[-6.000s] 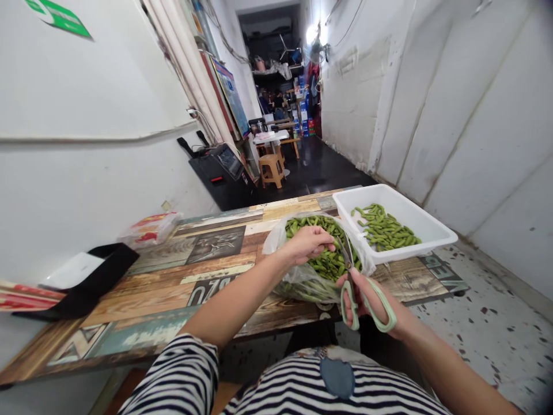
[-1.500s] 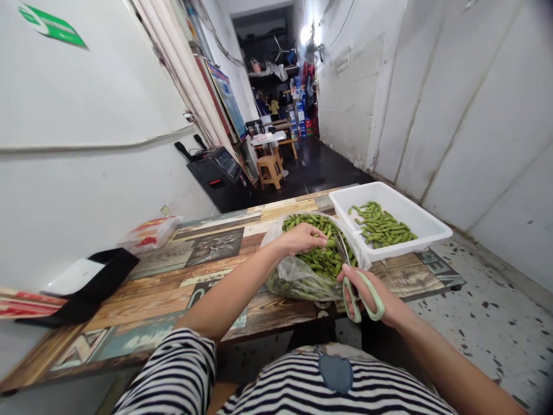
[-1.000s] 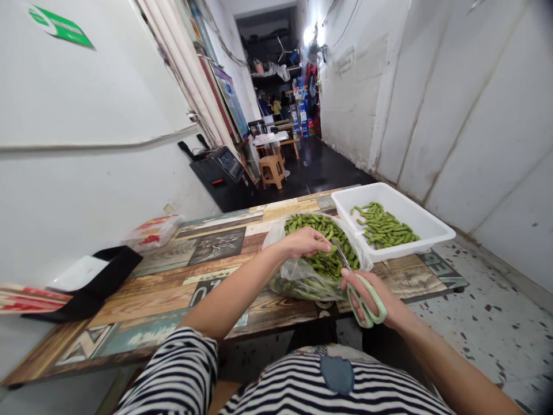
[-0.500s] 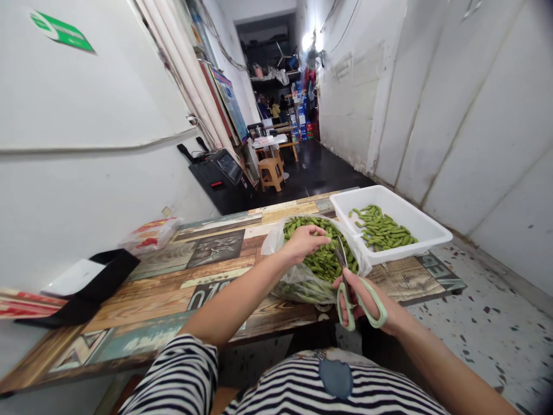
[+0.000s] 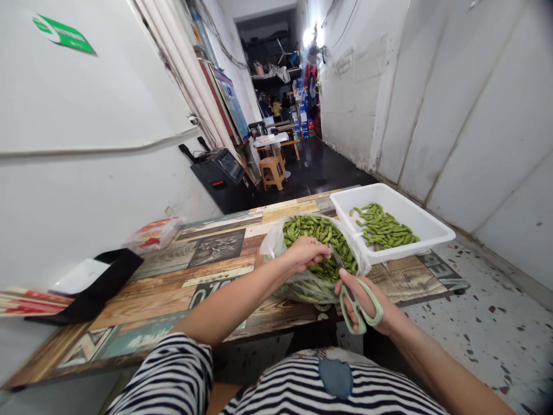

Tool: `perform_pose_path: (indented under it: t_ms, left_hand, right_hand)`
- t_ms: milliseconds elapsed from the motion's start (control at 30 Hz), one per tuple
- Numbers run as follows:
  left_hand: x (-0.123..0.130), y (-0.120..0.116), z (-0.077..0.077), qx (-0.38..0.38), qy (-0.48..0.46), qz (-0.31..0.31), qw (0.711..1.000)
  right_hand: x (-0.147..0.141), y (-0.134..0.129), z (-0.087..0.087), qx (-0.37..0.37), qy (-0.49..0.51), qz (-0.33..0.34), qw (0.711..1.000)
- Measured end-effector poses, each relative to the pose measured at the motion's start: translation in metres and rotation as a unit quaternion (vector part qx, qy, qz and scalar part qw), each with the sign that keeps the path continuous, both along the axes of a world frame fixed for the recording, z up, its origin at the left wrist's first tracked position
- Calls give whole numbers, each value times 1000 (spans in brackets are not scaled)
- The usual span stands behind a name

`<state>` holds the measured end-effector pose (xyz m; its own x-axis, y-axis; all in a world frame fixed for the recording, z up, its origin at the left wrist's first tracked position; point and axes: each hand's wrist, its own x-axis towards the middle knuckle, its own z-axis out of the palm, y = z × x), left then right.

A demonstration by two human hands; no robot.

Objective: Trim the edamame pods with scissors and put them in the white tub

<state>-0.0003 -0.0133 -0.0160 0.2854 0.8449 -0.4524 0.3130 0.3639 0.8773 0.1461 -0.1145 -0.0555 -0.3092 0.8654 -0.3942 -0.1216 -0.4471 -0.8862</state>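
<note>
R hand (image 5: 365,295) grips scissors (image 5: 378,316); L hand (image 5: 306,253) pinched over bagged pods (image 5: 302,227), can't tell on what.

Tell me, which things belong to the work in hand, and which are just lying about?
In the work:
green-handled scissors, in the right hand
green pods
clear plastic bag
white tray

Apparently just lying about:
red-and-white packet
orange stool

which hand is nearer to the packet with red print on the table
Left. The left hand is over the bag of green pods, right of the packet and apart from it; the right hand, holding scissors, is farther right.
</note>
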Motion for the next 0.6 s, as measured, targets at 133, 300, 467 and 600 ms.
perform_pose_path:
  t_ms: [133, 300, 467, 600]
  left_hand:
    - [14, 21, 10, 69, 42, -13, 997]
    - [63, 68, 36, 171, -68, -153, 971]
    - [46, 103, 42, 426, 206, -122, 872]
    - [9, 107, 18, 406, 426, -207, 782]
  right_hand:
    - [7, -3, -4, -28, 27, 14, 999]
    - [14, -9, -5, -30, 67, 33, 997]
    - [23, -12, -4, -28, 67, 19, 997]
    - [23, -12, -5, -33, 77, 29, 996]
